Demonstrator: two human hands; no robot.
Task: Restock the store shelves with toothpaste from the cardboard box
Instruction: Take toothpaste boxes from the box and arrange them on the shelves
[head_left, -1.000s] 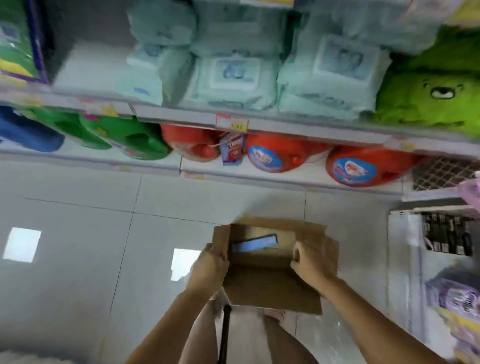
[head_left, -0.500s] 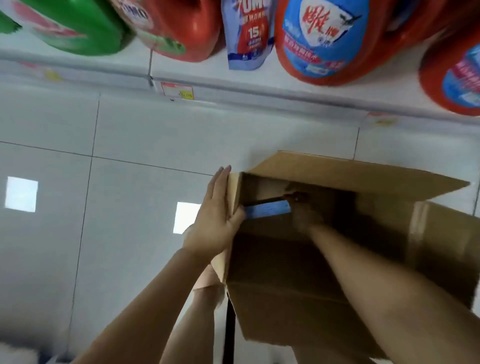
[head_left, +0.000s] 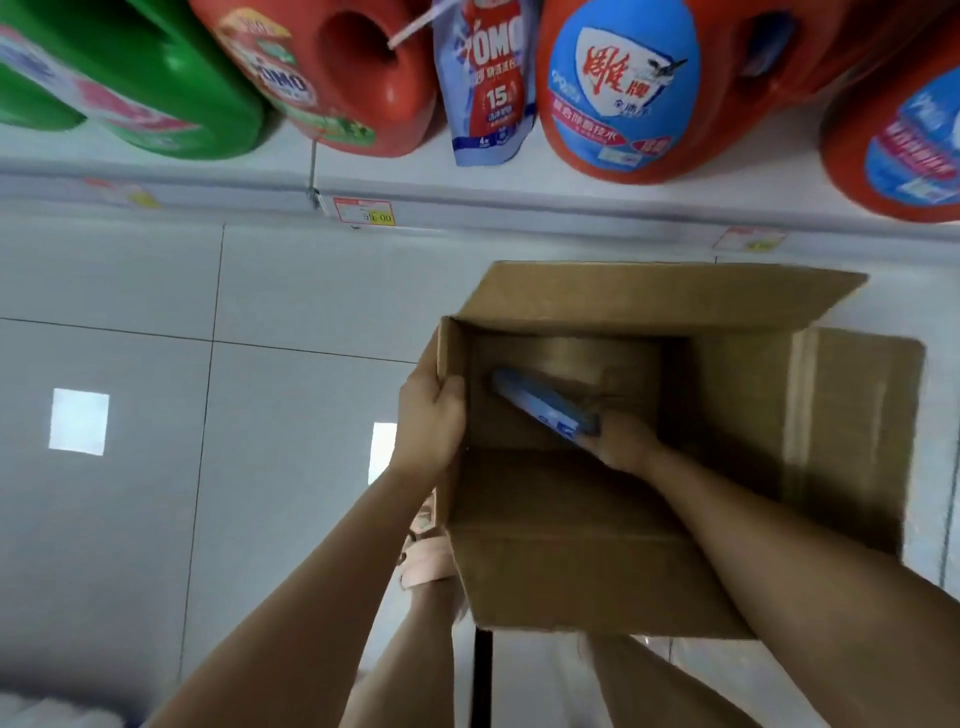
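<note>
Risk – slip: right hand (head_left: 623, 447) grips blue toothpaste carton (head_left: 540, 405) by near end only, carton slanted low inside cardboard box (head_left: 737, 395); long free end could twist loose on lift or catch wall. Left hand (head_left: 428, 415) clamps box's left wall, thumb inside – if released, box may skid on tiled floor (head_left: 285, 519). Raised back flap (head_left: 649, 301) stands between box and low shelf. Orange detergent jug (head_left: 623, 88) and refill pouch (head_left: 491, 88) crowd that shelf. No toothpaste shelf visible.
</note>
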